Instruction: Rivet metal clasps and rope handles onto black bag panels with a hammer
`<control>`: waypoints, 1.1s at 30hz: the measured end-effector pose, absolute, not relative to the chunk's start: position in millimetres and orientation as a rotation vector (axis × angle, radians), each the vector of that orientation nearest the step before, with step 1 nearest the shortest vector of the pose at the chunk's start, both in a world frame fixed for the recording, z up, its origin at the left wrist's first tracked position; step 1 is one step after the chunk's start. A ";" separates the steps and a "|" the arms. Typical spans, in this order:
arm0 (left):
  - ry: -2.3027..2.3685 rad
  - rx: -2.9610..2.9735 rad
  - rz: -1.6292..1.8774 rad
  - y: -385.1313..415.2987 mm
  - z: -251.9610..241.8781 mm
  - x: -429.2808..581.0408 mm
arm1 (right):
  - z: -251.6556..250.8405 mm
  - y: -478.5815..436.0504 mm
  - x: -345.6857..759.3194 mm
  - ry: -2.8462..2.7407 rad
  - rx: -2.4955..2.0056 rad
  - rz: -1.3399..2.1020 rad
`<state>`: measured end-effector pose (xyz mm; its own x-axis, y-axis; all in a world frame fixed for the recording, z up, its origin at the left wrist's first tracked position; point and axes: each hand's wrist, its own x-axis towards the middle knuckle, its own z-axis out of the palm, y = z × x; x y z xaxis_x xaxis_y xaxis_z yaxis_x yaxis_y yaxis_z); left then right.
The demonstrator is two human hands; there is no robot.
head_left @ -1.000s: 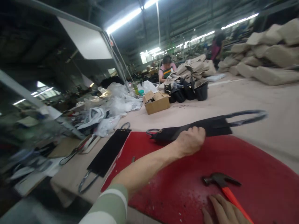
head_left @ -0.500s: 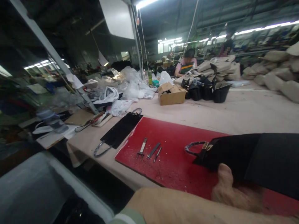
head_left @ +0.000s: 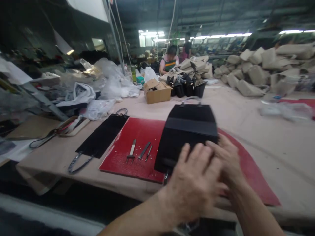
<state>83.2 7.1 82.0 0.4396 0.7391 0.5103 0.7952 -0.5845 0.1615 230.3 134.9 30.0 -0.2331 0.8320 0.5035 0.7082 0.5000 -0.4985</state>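
Note:
A black bag panel (head_left: 188, 131) stands tilted over the red board (head_left: 123, 144), a handle at its far end and metal hardware at its near end. My right hand (head_left: 228, 159) grips its right edge, thumb on the face and the other fingers mostly hidden. Across the lower face lie the outstretched, slightly blurred fingers of my left hand (head_left: 194, 178). To the left on the board rest a two-pronged tool (head_left: 131, 151) and two slim metal tools, one of them a flat punch-like piece (head_left: 144, 150). Small white bits are scattered around them.
Another black panel with wrapped handles (head_left: 102, 136) lies left of the board. Behind are a cardboard box (head_left: 157, 95), black bags (head_left: 188, 88), plastic wrapping (head_left: 110, 82) and beige pieces (head_left: 258, 68). A person (head_left: 169, 62) sits across the table.
The view has swung right. The black panel has come from the right to upright in front of me, and my right hand now shows on its edge. The tools lie as before.

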 end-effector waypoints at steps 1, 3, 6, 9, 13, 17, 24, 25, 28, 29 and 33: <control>-1.523 -2.525 -0.832 11.0 62.1 68.8 | 24.6 139.0 223.1 -1.979 -1.350 0.243; -1.782 -2.485 -0.720 11.7 17.8 42.6 | 9.0 141.6 209.3 -1.970 -1.504 0.259; -1.881 -2.575 -0.562 -3.0 -33.9 12.1 | -15.0 128.2 191.9 -2.031 -1.583 0.258; -1.796 -2.665 -0.573 -17.0 -47.5 -3.2 | -27.4 103.6 182.9 -2.107 -1.577 0.254; -1.715 -2.777 -0.535 -18.4 -38.9 -6.1 | -32.0 72.6 187.5 -2.166 -1.546 0.250; -1.598 -2.772 -0.528 -25.1 -46.0 -4.4 | -38.7 44.2 200.4 -2.210 -1.481 0.198; -1.533 -2.777 -0.650 -41.5 -59.1 -3.3 | -41.6 28.8 207.0 -2.189 -1.462 0.175; -1.538 -2.785 -0.662 -41.1 -58.2 -3.5 | -39.8 30.4 205.3 -2.200 -1.467 0.172; -1.557 -2.806 -0.672 -38.5 -54.6 -3.7 | -34.8 36.0 198.4 -2.286 -1.418 0.166; -1.571 -2.805 -0.667 -37.7 -53.6 -3.3 | -34.0 37.8 196.0 -2.319 -1.387 0.167; -1.611 -2.804 -0.679 -36.7 -51.3 -2.6 | -38.3 43.9 190.7 -2.357 -1.322 0.180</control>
<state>-2.6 -36.7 -51.3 0.4438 0.8554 0.2672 0.7887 -0.5144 0.3368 190.7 43.9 -38.3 -0.4528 0.8383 0.3038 0.7825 0.5369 -0.3152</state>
